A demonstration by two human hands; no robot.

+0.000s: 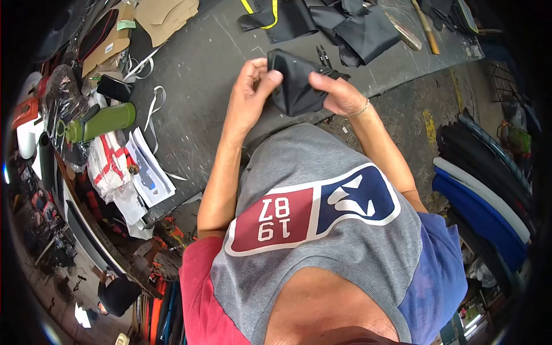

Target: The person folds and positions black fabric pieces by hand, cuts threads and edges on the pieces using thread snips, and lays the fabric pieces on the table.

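A folded piece of black fabric (296,83) is held up between my two hands, just above the near edge of the dark work table. My left hand (253,86) pinches its left edge, thumb in front. At its right side my right hand (342,95) grips the cloth, thumb on top and a bracelet at the wrist. The fingers behind the fabric are partly hidden. Just beyond my right hand lies a small black two-pronged tool (323,56), perhaps snips. Farther back are black fabric pieces (368,37) and a yellow tape measure (275,14).
On the left are a green bottle (106,122), a black phone (115,88), white straps (152,106) and printed sheets (150,172). A wooden-handled tool (425,26) lies at the back right. Fabric rolls (483,201) stand at right. Another person (118,294) is at lower left.
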